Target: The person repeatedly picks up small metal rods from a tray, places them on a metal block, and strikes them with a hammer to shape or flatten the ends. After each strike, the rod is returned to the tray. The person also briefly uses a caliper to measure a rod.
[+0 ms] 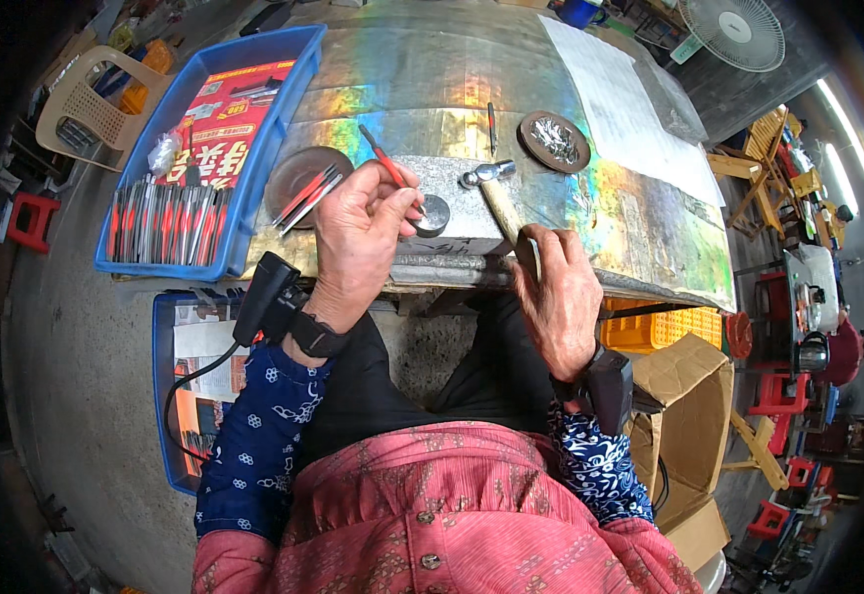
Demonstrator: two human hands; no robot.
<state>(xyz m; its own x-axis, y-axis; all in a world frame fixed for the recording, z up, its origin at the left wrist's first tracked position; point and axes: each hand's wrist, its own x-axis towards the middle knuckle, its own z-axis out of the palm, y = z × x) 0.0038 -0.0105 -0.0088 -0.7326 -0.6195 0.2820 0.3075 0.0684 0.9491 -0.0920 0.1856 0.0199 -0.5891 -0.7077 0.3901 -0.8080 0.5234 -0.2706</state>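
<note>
My left hand (358,223) pinches a slim red-and-black pen-like stick (384,158), its dark tip pointing up and away to the left. Just right of those fingers, a small round metal block (434,215) sits on a grey speckled slab (467,213) at the table's near edge. Curled round the end of a wooden handle, my right hand (559,292) grips a hammer (496,203); its metal head rests over the slab. Left of my left hand, a round dark dish (288,176) carries several similar sticks, partly hidden by the hand.
A blue tray (244,213) at the left holds a row of red, black and silver sticks. Small silver pieces fill a brown dish (535,156). One dark stick (491,127) lies beyond the hammer. White sheets (615,109) cover the right side. A cardboard box (684,426) stands below right.
</note>
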